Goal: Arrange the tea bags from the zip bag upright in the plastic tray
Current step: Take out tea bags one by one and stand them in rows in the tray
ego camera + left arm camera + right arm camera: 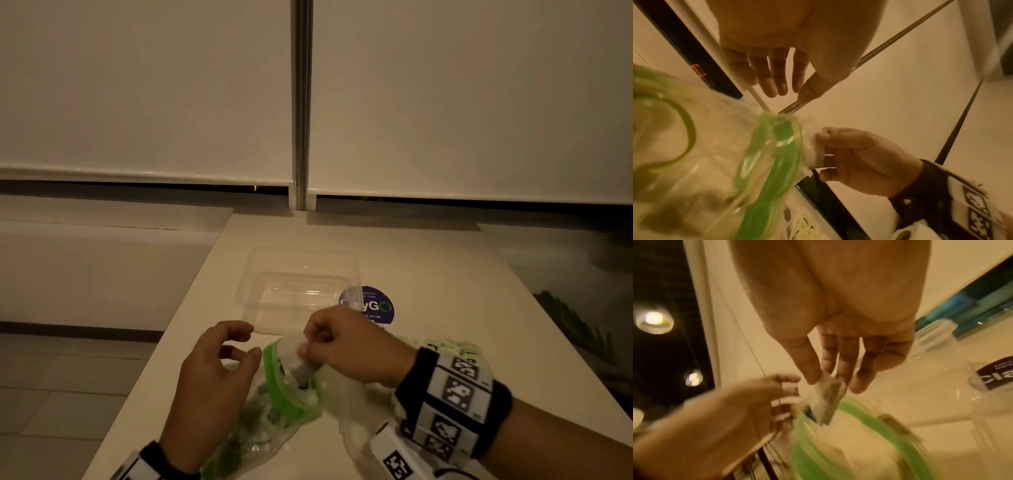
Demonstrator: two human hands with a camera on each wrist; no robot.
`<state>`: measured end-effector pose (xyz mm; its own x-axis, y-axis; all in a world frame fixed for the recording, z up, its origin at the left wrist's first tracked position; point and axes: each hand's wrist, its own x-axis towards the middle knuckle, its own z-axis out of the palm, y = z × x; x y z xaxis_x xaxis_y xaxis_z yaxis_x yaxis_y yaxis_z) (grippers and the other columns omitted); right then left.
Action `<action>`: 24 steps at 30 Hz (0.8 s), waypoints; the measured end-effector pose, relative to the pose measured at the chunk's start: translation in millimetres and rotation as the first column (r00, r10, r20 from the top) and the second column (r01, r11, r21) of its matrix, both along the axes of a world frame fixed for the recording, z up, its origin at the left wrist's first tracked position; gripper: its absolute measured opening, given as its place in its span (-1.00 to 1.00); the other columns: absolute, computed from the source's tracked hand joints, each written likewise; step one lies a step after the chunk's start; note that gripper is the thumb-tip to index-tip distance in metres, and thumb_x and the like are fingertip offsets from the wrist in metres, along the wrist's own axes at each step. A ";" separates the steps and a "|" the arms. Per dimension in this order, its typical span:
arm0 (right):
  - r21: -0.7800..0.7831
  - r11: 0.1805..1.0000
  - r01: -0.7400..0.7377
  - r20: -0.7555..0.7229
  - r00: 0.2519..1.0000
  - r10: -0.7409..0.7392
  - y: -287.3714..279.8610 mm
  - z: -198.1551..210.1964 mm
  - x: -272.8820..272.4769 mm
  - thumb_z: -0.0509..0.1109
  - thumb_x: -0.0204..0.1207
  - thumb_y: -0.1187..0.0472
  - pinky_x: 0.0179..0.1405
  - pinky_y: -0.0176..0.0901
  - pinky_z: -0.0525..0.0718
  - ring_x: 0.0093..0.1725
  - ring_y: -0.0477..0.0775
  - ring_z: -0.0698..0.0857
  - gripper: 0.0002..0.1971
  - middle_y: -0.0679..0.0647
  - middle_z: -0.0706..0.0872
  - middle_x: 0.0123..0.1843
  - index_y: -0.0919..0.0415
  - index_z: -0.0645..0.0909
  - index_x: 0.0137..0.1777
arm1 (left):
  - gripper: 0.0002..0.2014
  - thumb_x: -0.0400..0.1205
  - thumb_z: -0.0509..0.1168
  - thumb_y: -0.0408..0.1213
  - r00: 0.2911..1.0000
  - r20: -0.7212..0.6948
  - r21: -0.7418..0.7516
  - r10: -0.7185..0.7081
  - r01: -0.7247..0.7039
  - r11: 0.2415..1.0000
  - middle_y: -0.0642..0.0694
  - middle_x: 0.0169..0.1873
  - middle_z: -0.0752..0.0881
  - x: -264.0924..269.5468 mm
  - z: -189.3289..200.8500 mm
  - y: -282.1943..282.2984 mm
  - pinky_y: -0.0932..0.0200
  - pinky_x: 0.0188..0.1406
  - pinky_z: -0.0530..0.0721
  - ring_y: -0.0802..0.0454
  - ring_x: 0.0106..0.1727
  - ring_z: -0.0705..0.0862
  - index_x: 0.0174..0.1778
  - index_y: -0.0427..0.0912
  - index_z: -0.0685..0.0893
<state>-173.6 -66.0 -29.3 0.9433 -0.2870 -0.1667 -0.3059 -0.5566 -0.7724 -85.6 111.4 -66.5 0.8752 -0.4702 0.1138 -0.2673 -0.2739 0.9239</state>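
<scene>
- Dim warm light fell on a pale table (428, 260) set against lowered white roller blinds (144, 89); a round purple sticker (375, 308) lay on the tabletop just beside the tray.
- The clear plastic tray (298, 274) stood beyond both hands, and no tea bag showed in it; judged from that, the arranging had barely begun.
- The zip bag (291, 394), clear film with a green zip strip, lay crumpled on the table in front of the tray, its mouth gaping towards the hands; more tea bags seemed to lie inside, though blur hid how many.
- The tea bag (826, 397) looked light, soft and easily crushed; its paper would probably tear if squeezed, so a gentle pinch at the top edge seemed the safest hold.
- The right hand (346, 342) pinched that tea bag between thumb and fingertips, just above the bag's mouth; the other fingers curled loosely.
- The left hand (212, 373) hovered beside the zip strip, fingers loosely curled and grasping nothing.
</scene>
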 end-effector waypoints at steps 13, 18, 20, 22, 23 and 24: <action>0.418 0.898 0.138 0.296 0.914 -0.278 -30.3 74.6 -40.4 0.49 0.53 0.24 -0.40 -0.17 0.52 -0.43 -0.07 0.64 -0.93 0.12 0.77 -0.34 0.20 0.69 -0.16 | -0.69 0.55 0.43 -0.35 0.969 0.017 -0.134 -0.245 0.245 0.960 0.24 0.08 0.75 -32.7 44.4 -37.2 0.22 0.04 0.70 0.30 0.11 0.70 0.14 0.11 0.69; 0.525 0.844 0.112 0.307 0.900 -0.310 -32.5 81.2 -51.7 0.46 0.53 0.26 -0.38 -0.19 0.56 -0.29 0.02 0.70 -0.89 0.16 0.81 -0.23 0.30 0.68 -0.02 | -0.55 0.53 0.45 -0.14 0.924 0.084 -0.067 -0.372 0.378 0.923 0.39 0.19 0.68 -47.0 52.1 -64.8 0.29 0.10 0.64 0.41 0.23 0.61 0.32 0.29 0.58; 0.587 0.803 0.102 0.303 0.892 -0.335 -32.7 80.4 -57.1 0.48 0.50 0.31 -0.40 -0.17 0.54 -0.25 0.07 0.69 -0.85 0.21 0.80 -0.20 0.31 0.64 0.03 | -0.69 0.56 0.44 -0.27 0.934 0.075 -0.106 -0.349 0.356 0.928 0.28 0.04 0.78 -49.8 53.5 -73.3 0.19 0.00 0.72 0.26 0.06 0.72 0.17 0.18 0.72; 0.651 0.753 0.095 0.297 0.881 -0.368 -34.4 77.6 -61.8 0.51 0.46 0.35 -0.41 -0.15 0.55 -0.21 0.12 0.68 -0.77 0.25 0.79 -0.15 0.30 0.62 0.10 | -0.78 0.53 0.46 -0.37 0.937 0.013 -0.157 -0.349 0.347 0.925 0.11 -0.13 0.84 -52.0 53.7 -76.1 0.06 -0.19 0.79 0.05 -0.12 0.78 -0.04 0.05 0.83; 0.670 0.736 0.099 0.295 0.874 -0.386 -35.8 75.9 -64.1 0.52 0.44 0.37 -0.41 -0.14 0.56 -0.19 0.14 0.68 -0.72 0.26 0.79 -0.13 0.29 0.62 0.14 | -0.81 0.49 0.49 -0.39 0.931 -0.019 -0.179 -0.364 0.355 0.918 0.05 -0.17 0.85 -53.4 53.3 -75.9 0.04 -0.26 0.79 -0.03 -0.17 0.79 -0.10 0.01 0.85; 0.682 0.724 0.107 0.292 0.867 -0.403 -37.1 74.1 -66.3 0.52 0.44 0.38 -0.42 -0.13 0.58 -0.18 0.17 0.68 -0.69 0.26 0.78 -0.11 0.27 0.64 0.18 | -0.83 0.46 0.52 -0.38 0.924 -0.040 -0.186 -0.379 0.366 0.912 0.02 -0.18 0.85 -54.6 52.0 -74.8 0.04 -0.31 0.80 -0.09 -0.19 0.78 -0.14 0.00 0.85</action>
<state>-239.9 -103.1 44.7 0.8685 -0.4947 -0.0320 0.0507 0.1530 -0.9869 -140.2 36.6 -14.5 0.6491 -0.7429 0.1637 -0.2482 -0.0035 0.9687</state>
